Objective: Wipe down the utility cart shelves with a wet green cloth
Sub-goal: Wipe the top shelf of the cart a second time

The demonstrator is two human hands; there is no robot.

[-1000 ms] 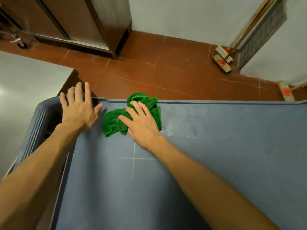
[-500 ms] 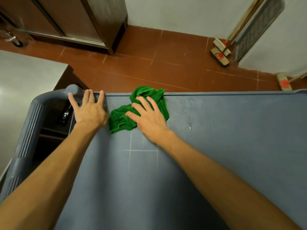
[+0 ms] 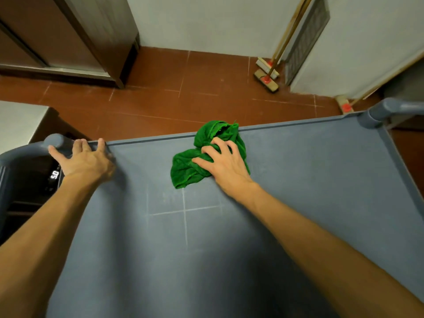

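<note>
Upper centre, top shelf (image 3: 309,180): right hand (image 3: 226,167), grip bunched into green cloth (image 3: 187,172), apparently wiping far edge; left hand (image 3: 86,161), grip spread, steadying corner. Next, likely: sweep right.

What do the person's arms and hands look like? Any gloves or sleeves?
No gloves. The left hand and right hand are bare, and no rings show. The left forearm and right forearm are bare too, right to the picture's edge: no sleeves, watch or bracelet in view.
</note>
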